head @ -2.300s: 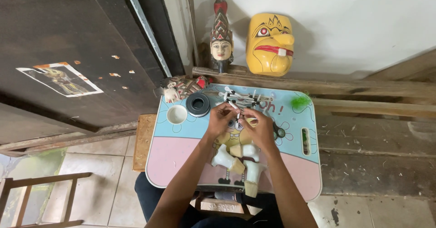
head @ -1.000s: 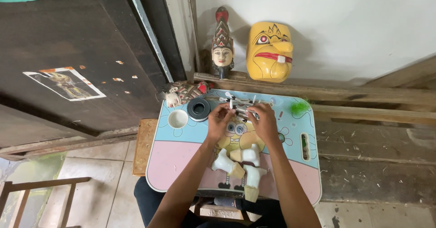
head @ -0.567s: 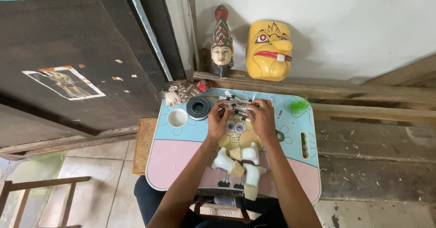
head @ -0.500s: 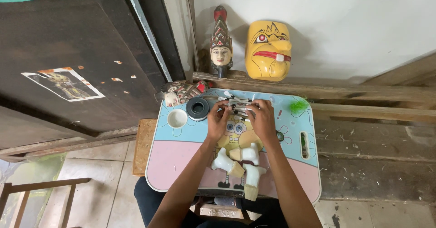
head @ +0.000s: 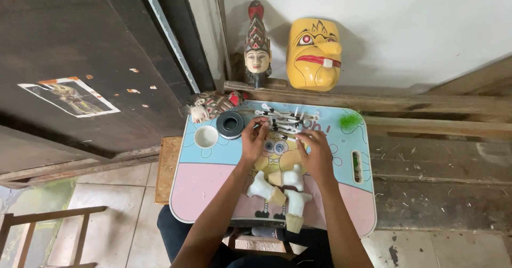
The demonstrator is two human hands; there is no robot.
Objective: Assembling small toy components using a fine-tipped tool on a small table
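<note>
A small blue-and-pink lap table [head: 213,182] carries a white cup [head: 206,136], black ring [head: 230,124], white sticks [head: 282,120] and white carved pieces [head: 277,188]

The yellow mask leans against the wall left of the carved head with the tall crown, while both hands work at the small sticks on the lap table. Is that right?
Not quite. The head view shows the yellow mask to the right of the carved head, not the left. The rest holds: both lean at the wall, and the left hand and right hand are at the small sticks on the lap table.

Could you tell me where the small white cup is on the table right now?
In the head view, the white cup sits near the table's far-left corner, beside the black ring, left of the left hand.
</note>
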